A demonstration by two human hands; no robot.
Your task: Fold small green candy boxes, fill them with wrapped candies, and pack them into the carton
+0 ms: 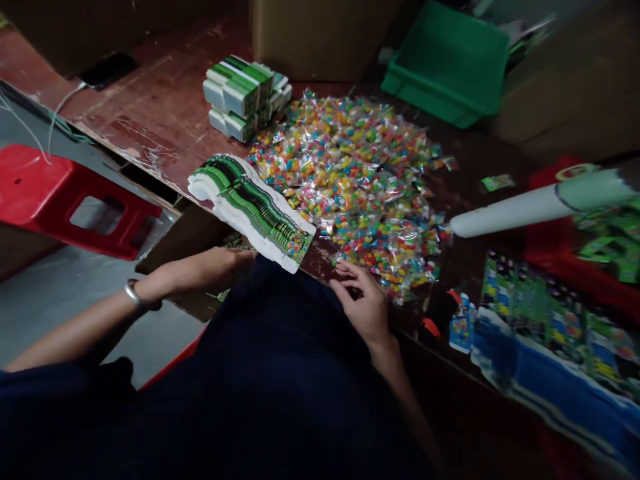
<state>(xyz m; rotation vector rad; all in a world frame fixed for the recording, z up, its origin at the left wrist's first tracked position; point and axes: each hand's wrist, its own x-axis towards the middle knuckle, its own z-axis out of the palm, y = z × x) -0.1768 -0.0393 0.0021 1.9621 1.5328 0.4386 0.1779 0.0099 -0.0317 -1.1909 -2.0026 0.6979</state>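
My left hand (215,267) reaches over the edge of an opened cardboard box (173,250), just below a fanned row of green-and-white printed cards (260,207). Its fingers point right, and their tips are partly hidden, so I cannot see whether they hold anything. My right hand (364,303) hovers by the near edge of a large heap of small clear bags of colourful candies (350,173). Its thumb and fingers are curved and apart, with nothing visible between them. Several small green packets (223,295) show inside the box.
Banded card bundles (235,93) stand behind the heap. A green bin (445,67) is at the back right and a red stool (65,197) at left. A white tube (535,203), orange-handled scissors (431,327) and blue-green printed packaging strips (550,333) lie at right.
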